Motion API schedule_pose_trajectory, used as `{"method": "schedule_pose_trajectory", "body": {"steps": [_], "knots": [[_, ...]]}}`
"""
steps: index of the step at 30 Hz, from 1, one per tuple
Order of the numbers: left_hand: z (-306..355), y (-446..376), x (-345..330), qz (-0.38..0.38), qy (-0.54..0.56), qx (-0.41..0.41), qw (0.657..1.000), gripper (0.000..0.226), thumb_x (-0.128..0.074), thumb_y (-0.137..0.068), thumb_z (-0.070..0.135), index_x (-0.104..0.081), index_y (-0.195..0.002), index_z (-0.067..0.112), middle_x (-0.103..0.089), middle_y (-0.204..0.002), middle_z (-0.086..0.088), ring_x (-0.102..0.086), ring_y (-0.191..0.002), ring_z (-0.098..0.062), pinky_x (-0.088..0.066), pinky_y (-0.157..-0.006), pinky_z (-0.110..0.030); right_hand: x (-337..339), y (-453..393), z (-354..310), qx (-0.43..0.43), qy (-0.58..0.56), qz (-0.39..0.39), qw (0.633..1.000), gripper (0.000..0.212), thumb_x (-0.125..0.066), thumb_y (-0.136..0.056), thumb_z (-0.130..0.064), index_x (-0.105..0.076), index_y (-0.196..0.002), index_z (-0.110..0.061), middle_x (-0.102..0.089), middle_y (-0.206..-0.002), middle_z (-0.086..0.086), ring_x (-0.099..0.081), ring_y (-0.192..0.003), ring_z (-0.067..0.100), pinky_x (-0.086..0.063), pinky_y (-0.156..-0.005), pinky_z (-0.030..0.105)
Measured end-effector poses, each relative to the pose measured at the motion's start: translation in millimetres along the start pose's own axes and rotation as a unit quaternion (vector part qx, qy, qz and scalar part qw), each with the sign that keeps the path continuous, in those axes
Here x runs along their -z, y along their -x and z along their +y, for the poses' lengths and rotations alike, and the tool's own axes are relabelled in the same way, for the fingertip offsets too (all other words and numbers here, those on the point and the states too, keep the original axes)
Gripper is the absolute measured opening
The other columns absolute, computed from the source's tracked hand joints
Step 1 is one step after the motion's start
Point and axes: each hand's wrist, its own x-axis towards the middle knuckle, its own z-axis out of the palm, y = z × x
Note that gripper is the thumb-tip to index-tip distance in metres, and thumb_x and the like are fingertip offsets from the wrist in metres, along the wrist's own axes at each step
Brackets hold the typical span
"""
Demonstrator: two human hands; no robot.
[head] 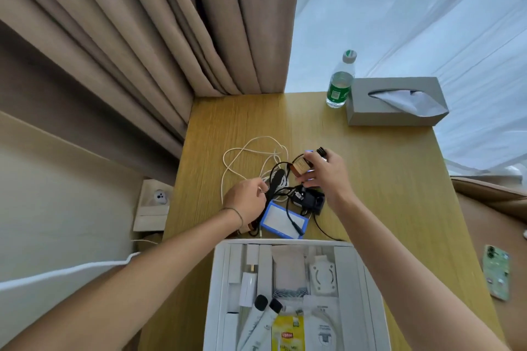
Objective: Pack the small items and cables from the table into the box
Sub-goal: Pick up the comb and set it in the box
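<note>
**Sorting a knot of cables beside an open box**

Reaching into the tangle on the wooden table (385, 179), both hands are working just beyond the white box (219, 279), which is sitting at the near edge with tubes, a tea packet and white parts already lying in its compartments.

Furthest left, a thin white cable (242, 151) is lying in loose, springy loops on the wood. It will likely handle light and floppy, so gathering the loops together looks wiser than lifting one strand. Next, the left hand (246, 199) is curling its fingers around a flat, matte black oblong piece (276, 182) joined to the black cables (285, 196), pinching it near its lower end. The black leads are crossing each other and trailing over a blue-framed card (281, 218), so they will probably drag neighbours along if pulled.

Right of that, a black adapter (309, 198) is resting on the table, blocky and rigid, probably the heaviest piece here. Above it, the right hand (325, 174) is gripping a small brownish block (299, 167) between thumb and fingers; it looks hard and light, easy to take by its sides.
</note>
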Motion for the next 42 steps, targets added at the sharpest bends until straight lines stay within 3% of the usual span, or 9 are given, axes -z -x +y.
{"method": "schedule_pose_trajectory", "body": {"steps": [6, 12, 18, 23, 27, 31, 36, 39, 42], "knots": [[19.6, -31.4, -14.5, 0.029, -0.067, 0.002, 0.997, 0.020, -0.062, -0.092, 0.043, -0.066, -0.103, 0.027, -0.068, -0.101, 0.006, -0.065, -0.091, -0.019, -0.053, -0.074, -0.032, 7.8, 44.0, 9.5, -0.013, 0.004, 0.020, 1.000, 0.016, -0.060, -0.096, -0.022, -0.057, -0.083, -0.013, -0.070, -0.060, 0.003, -0.061, -0.046, 0.016, -0.043, -0.040, 0.021], [26.7, -46.6, -23.2, 0.032, -0.114, 0.008, 0.993, 0.026, -0.068, -0.088, 0.048, -0.063, -0.091, 0.022, -0.068, -0.092, -0.001, -0.062, -0.084, -0.023, -0.041, -0.066, -0.029, 17.3, 83.2, 6.3, -0.018, -0.002, -0.025, 1.000, 0.030, -0.064, -0.099, -0.023, -0.060, -0.099, 0.007, -0.062, -0.077, 0.011, -0.059, -0.051, 0.008, -0.045, -0.042, 0.016], [20.6, -40.1, -13.9, 0.061, -0.068, -0.014, 0.996, 0.019, -0.061, -0.090, 0.040, -0.057, -0.084, 0.023, -0.066, -0.081, -0.002, -0.060, -0.073, -0.026, -0.037, -0.058, -0.029, 27.7, 109.9, 10.9, -0.012, 0.028, -0.067, 0.997, 0.020, -0.060, -0.101, -0.029, -0.061, -0.090, -0.013, -0.066, -0.064, 0.006, -0.054, -0.049, 0.021, -0.041, -0.043, 0.025], [15.9, -24.5, 1.4, 0.081, -0.018, -0.057, 0.995, 0.017, -0.061, -0.095, 0.035, -0.064, -0.095, 0.018, -0.068, -0.081, -0.004, -0.064, -0.075, -0.028, -0.047, -0.059, -0.031, 32.2, 129.3, 17.3, -0.032, -0.009, -0.077, 0.996, 0.017, -0.059, -0.101, -0.039, -0.065, -0.094, -0.025, -0.072, -0.077, 0.013, -0.068, -0.055, 0.015, -0.041, -0.041, 0.018], [15.6, -1.5, 21.3, 0.134, 0.037, -0.074, 0.987, 0.018, -0.059, -0.094, 0.034, -0.059, -0.084, 0.019, -0.063, -0.074, -0.001, -0.060, -0.069, -0.028, -0.039, -0.053, -0.030, 38.4, 147.5, 26.5, -0.045, 0.012, -0.081, 0.996, 0.024, -0.058, -0.101, -0.038, -0.061, -0.103, -0.015, -0.070, -0.081, 0.018, -0.068, -0.056, 0.014, -0.040, -0.043, 0.020], [16.1, 26.4, 46.4, 0.193, 0.098, -0.091, 0.972, 0.020, -0.063, -0.092, 0.032, -0.064, -0.081, 0.016, -0.064, -0.070, 0.000, -0.057, -0.063, -0.020, -0.044, -0.055, -0.031, 46.3, 167.5, 38.3, -0.063, 0.043, -0.096, 0.992, 0.023, -0.052, -0.104, -0.027, -0.062, -0.108, -0.007, -0.070, -0.083, 0.027, -0.058, -0.056, 0.019, -0.043, -0.051, 0.029], [13.1, 62.9, 78.3, 0.246, 0.205, -0.093, 0.943, 0.023, -0.067, -0.088, 0.029, -0.063, -0.077, 0.010, -0.060, -0.066, -0.001, -0.052, -0.060, -0.017, -0.044, -0.056, -0.030, 46.7, 176.4, 59.5, -0.085, 0.140, -0.099, 0.981, 0.024, -0.061, -0.092, -0.005, -0.062, -0.112, -0.019, -0.070, -0.092, 0.009, -0.057, -0.058, 0.014, -0.048, -0.058, 0.029], [7.8, 88.4, 91.3, 0.248, 0.291, -0.089, 0.920, 0.015, -0.068, -0.087, 0.020, -0.067, -0.083, 0.005, -0.068, -0.074, -0.015, -0.066, -0.068, -0.031, -0.056, -0.063, -0.039, 43.3, 174.4, 76.1, -0.098, 0.208, -0.093, 0.969, 0.026, -0.069, -0.089, -0.010, -0.065, -0.114, -0.019, -0.073, -0.091, 0.007, -0.060, -0.061, 0.014, -0.053, -0.059, 0.028], [-1.3, 117.3, 95.4, 0.252, 0.333, -0.087, 0.905, 0.006, -0.071, -0.086, 0.011, -0.069, -0.089, 0.007, -0.072, -0.078, -0.009, -0.072, -0.068, -0.023, -0.061, -0.064, -0.027, 38.5, 168.0, 91.2, -0.102, 0.265, -0.073, 0.956, 0.023, -0.076, -0.086, -0.019, -0.068, -0.107, -0.016, -0.076, -0.075, 0.003, -0.065, -0.055, 0.009, -0.058, -0.056, 0.025]]}}
